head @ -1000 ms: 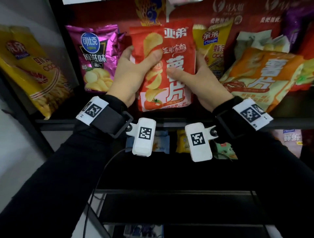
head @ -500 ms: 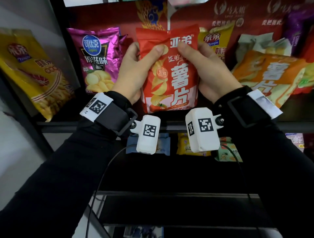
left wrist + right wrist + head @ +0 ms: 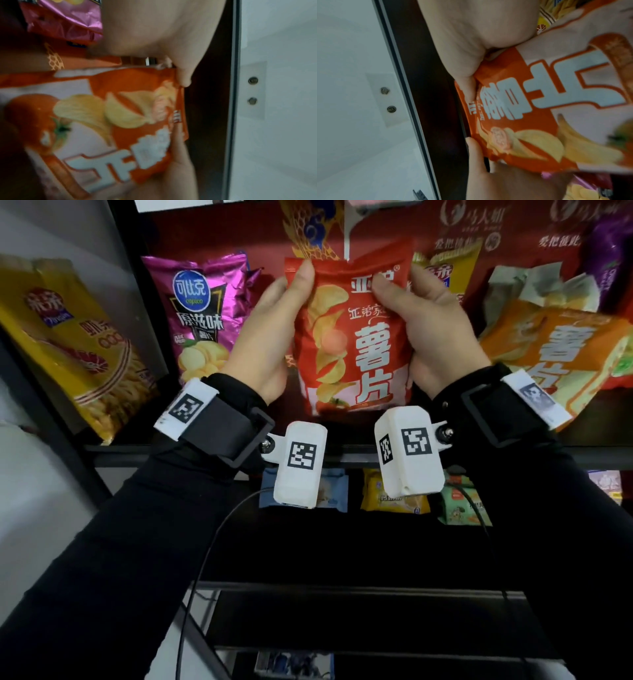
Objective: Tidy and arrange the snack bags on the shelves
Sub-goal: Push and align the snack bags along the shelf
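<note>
Both hands pinch red chip bag near its top corners, thumbs in front: left hand, right hand. Bag upright on upper shelf. Pink bag just left, yellow bag partly hidden behind, orange bag slumped right. Small packets on shelf below.

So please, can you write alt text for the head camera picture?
Both hands, left hand and right hand, hold a red chip bag upright by its top corners before a snack shelf. A purple bag stands left of it, an orange bag right.
</note>
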A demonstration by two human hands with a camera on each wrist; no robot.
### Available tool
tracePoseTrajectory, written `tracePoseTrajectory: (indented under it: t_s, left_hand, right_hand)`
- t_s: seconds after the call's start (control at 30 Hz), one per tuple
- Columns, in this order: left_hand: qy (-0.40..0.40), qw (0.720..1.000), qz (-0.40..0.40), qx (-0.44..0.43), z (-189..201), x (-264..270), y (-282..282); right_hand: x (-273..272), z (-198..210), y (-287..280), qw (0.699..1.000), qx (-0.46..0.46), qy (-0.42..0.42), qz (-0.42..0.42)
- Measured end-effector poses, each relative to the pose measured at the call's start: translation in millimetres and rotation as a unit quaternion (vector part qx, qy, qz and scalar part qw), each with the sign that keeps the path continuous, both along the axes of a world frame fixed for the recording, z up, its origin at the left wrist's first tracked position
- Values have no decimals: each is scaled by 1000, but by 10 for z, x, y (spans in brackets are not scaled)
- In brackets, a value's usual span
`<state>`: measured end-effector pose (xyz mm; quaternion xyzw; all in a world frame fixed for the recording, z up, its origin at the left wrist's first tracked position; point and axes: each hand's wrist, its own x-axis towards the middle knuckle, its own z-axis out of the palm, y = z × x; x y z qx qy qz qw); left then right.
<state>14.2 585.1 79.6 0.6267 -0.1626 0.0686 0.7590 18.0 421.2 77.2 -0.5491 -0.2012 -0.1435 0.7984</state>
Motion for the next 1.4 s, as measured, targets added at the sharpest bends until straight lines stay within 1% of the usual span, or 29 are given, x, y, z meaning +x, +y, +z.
tracePoseTrajectory:
  t_s: [0.03, 0.07, 0.1, 0.13, 0.2, 0.37, 0.43, 0.47, 0.53, 0.6, 0.67, 0.73, 0.8, 0.87, 0.9, 0.93, 1.0, 1.03, 1.07, 1.1, 1.13, 1.2, 1.27, 1.33, 1.4]
  left_hand:
    - [55, 998, -27, 22, 25, -12, 48]
    - [123, 989, -73, 23, 46, -32, 90]
    - [186, 975, -124, -1, 59, -57, 119]
    - [224, 960, -165, -39, 57, -92, 132]
    - [243, 945, -203, -86, 43, -135, 132]
    - [218, 953, -180, -109, 8, -62, 162]
    - [224, 950, -165, -141, -2, -56, 159]
    - [220, 950, -158, -157, -2, -56, 157]
    - [199, 958, -134, -158, 2, -69, 158]
    - [170, 970, -111, -136, -8, -78, 160]
    - [126, 979, -113, -117, -72, -73, 161]
    - [87, 984, -115, -101, -174, -74, 163]
    - [58, 986, -137, -80, -257, -60, 193]
    - [42, 983, -166, -58, -279, -39, 248]
    - [38, 984, -173, -32, -266, -31, 283]
    - [33, 984, -176, 10, -238, -33, 308]
    - [32, 979, -167, 110, -203, -37, 287]
    - [37, 978, -145, 142, -201, -39, 252]
    - [43, 981, -110, 154, -206, -25, 214]
    - [39, 986, -72, 144, -227, 4, 173]
    - [25, 991, -42, 122, -246, 26, 137]
    - [9, 997, -15, 80, -275, 51, 105]
    - [8, 998, -28, 51, -289, 57, 112]
    - [21, 998, -47, 43, -283, 64, 122]
    - [29, 996, -52, 59, -254, 54, 113]
  right_hand:
    - [-23, -1, 4, 999, 1, -29, -17]
    - [-43, -4, 8, 997, -4, -62, -41]
    - [-62, -9, 10, 993, -19, -98, -64]
    - [-80, -15, 11, 987, -42, -131, -80]
    - [-105, -36, -6, 977, -91, -173, -87]
    - [-165, -147, -96, 958, -204, -185, -74]
    - [-168, -191, -118, 953, -244, -167, -66]
    - [-163, -211, -123, 956, -245, -148, -54]
    - [-176, -242, -117, 974, -203, -99, -16]
    - [-214, -244, -105, 992, -109, -41, 42]
    - [-241, -236, -111, 993, -15, 54, 100]
    - [-253, -216, -101, 984, 6, 129, 123]
    - [-238, -215, -75, 977, 9, 172, 125]
    - [-216, -214, -45, 972, 10, 212, 101]
    - [-204, -214, -38, 972, 9, 220, 84]
    - [-191, -221, -31, 974, 14, 215, 64]
    - [-143, -238, -2, 985, 12, 173, 9]
    - [-118, -251, 26, 989, -4, 147, -20]
    - [-104, -260, 59, 991, -21, 125, -42]
    - [-93, -262, 87, 992, -28, 109, -51]
    - [-76, -256, 97, 994, -24, 102, -43]
    - [-67, -225, 77, 994, -5, 111, 7]
    - [-81, -198, 49, 990, -20, 132, 35]
    - [-83, -203, 55, 991, -55, 123, 6]
    - [-73, -218, 77, 991, -80, 96, -38]
